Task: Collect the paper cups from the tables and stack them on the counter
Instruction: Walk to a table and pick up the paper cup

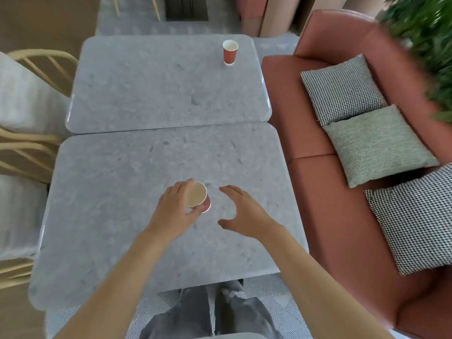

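On the near grey stone table [102, 216], the person's left hand [175, 211] grips a red paper cup [197, 198] — fingers curled over the far side of the rim, thumb wrapped round the near side low on the wall. The cup leans, its open mouth turned up toward the camera; whether its base touches the tabletop cannot be told, since the hand and the cup's own rim hide it. Just to the right of this cup, the right hand [241, 212] hovers apart from it, holding nothing: the fingers are spread and loosely bent, the thumb splayed out toward the person, the palm facing the cup.

A second red paper cup [230, 52] stands upright on the far table [146, 89], well beyond the held cup and near that table's far right corner. The two tables sit edge to edge, only a thin seam between them.

Right of the tables runs a terracotta sofa [305, 192] with three cushions — two houndstooth [342, 89] [413, 223] and a pale green one [376, 145] between them. Left of the tables stand light wooden chairs [31, 152] with pale seat pads. Green foliage [425, 33], blurred, fills the corner beyond the sofa.
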